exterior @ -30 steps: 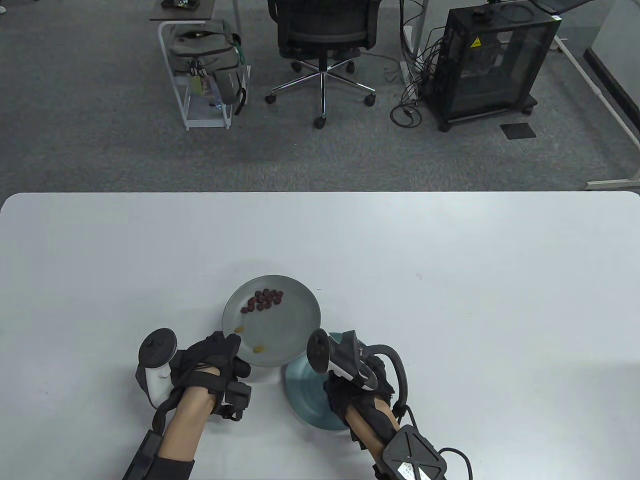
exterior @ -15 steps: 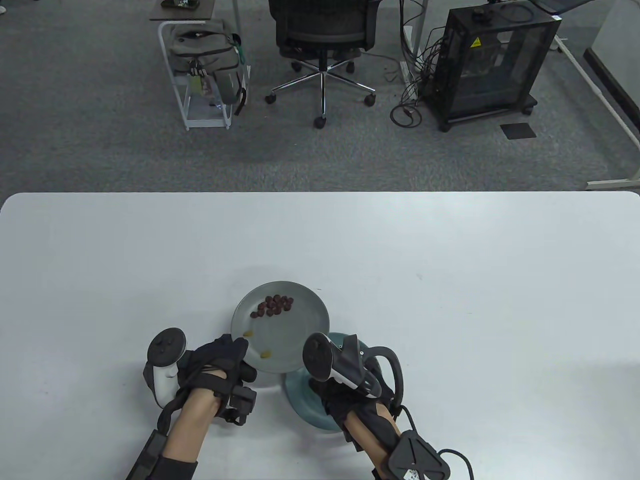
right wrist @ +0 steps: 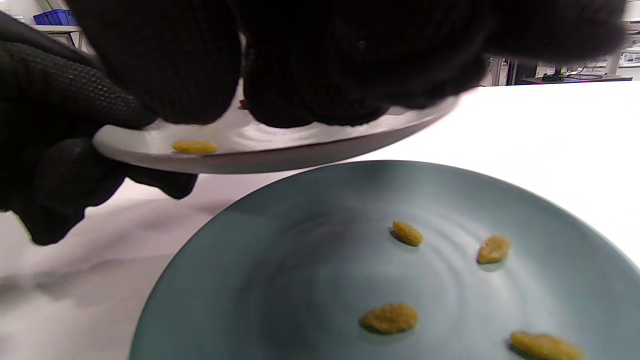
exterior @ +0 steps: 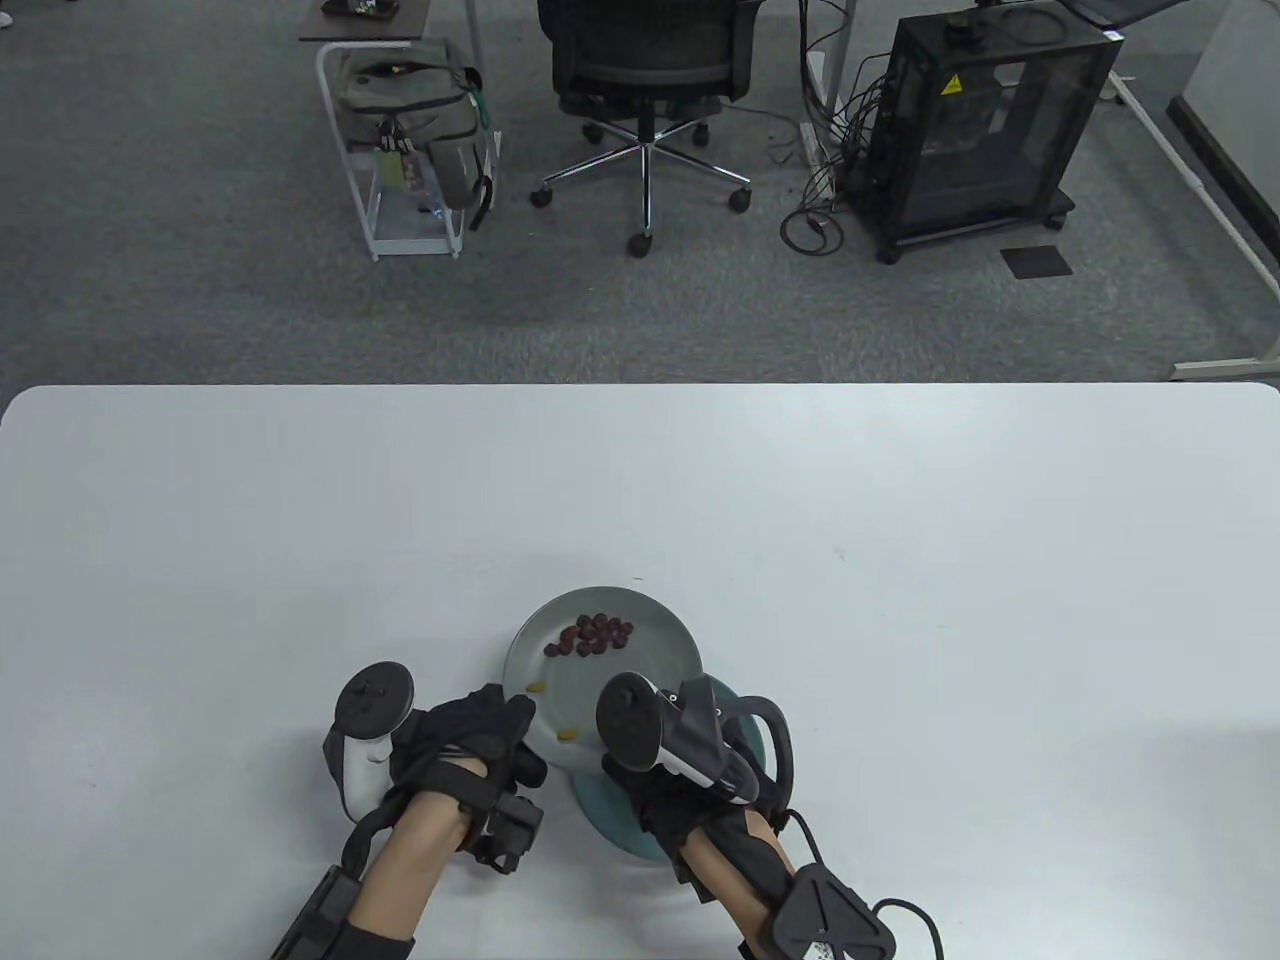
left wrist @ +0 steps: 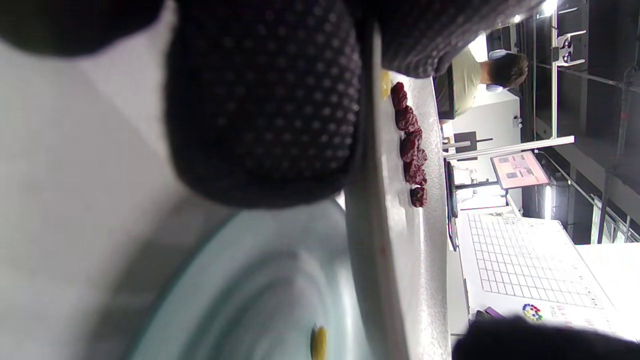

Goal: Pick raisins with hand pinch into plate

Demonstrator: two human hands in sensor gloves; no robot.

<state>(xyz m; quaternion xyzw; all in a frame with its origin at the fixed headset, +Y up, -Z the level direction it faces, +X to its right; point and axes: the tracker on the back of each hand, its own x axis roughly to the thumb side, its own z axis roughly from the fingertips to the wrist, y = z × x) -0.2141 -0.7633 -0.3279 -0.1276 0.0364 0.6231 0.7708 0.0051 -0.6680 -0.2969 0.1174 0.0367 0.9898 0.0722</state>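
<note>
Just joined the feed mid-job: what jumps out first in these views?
The round grey plate, gripped at its near-left rim by the gloved left hand, sits raised over the teal plate. It carries a cluster of dark red raisins on its far side and yellow ones nearer. The right hand reaches over both; four yellow raisins lie on the teal plate.

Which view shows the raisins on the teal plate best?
The right wrist view: four yellow raisins lie in plain sight on the teal plate. The left wrist view catches only one at the bottom edge. In the table view the right hand and grey plate cover them.
</note>
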